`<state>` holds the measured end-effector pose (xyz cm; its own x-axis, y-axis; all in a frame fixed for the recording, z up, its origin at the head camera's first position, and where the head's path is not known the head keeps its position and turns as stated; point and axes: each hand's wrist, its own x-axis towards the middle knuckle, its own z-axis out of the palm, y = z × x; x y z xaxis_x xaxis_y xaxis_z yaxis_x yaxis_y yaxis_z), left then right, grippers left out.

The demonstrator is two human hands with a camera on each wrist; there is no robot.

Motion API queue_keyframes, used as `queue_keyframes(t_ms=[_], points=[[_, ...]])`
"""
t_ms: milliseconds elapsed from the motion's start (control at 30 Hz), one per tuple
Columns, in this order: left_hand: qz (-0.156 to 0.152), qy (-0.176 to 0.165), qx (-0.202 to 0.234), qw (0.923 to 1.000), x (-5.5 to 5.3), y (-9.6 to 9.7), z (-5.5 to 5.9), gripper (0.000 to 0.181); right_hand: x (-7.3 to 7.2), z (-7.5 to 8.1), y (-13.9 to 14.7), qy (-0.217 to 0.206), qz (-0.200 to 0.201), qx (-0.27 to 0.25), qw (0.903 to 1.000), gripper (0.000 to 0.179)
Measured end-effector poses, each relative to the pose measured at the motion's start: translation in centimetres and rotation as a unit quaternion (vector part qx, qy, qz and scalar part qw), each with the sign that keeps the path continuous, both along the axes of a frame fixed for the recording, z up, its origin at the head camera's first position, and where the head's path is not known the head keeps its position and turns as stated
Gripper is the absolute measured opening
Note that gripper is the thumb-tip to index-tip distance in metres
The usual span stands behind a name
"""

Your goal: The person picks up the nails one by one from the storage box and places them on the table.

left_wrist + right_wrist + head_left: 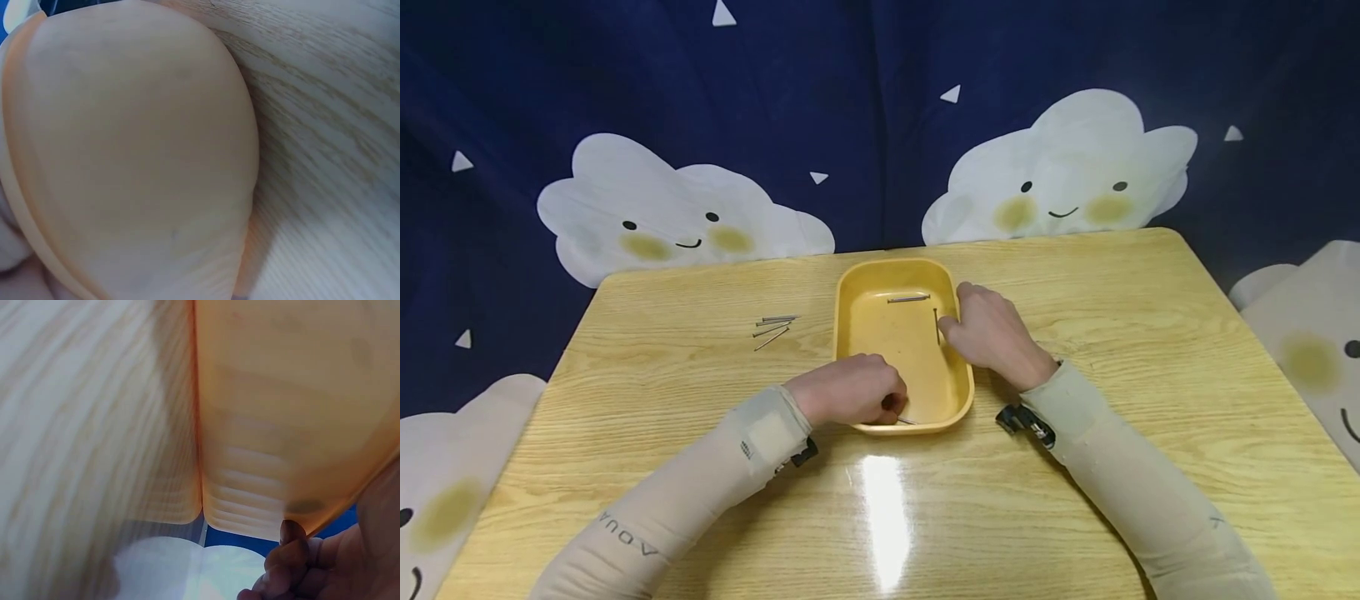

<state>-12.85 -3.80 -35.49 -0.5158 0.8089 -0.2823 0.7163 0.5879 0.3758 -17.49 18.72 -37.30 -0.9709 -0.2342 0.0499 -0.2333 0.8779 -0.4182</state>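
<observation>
A yellow plastic tray (895, 350) stands on the wooden table. My left hand (853, 390) reaches over its near left corner, fingers curled down inside. A thin metal nail (907, 422) pokes out at those fingertips, close along the near wall; its other end is hidden by the hand. My right hand (992, 333) grips the right rim, thumb inside and fingers outside, as the right wrist view also shows with the fingers (290, 556) against the outer wall. Inside the tray, nails (908, 298) lie near the far wall and another nail (936, 326) lies beside the right thumb.
Several loose nails (773, 327) lie on the table (700, 375) left of the tray. A dark blue curtain (880, 125) with white clouds hangs right behind the table's far edge. The left wrist view is mostly filled by the tray's outer wall (137, 150).
</observation>
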Motion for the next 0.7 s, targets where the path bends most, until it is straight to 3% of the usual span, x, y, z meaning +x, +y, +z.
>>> queue_keyframes(t_ms=[700], points=[[0.002,-0.001,-0.001,1.0,0.0,0.1,0.16,0.017,0.06,0.04,0.01,0.0,0.002,-0.003,1.0,0.028]])
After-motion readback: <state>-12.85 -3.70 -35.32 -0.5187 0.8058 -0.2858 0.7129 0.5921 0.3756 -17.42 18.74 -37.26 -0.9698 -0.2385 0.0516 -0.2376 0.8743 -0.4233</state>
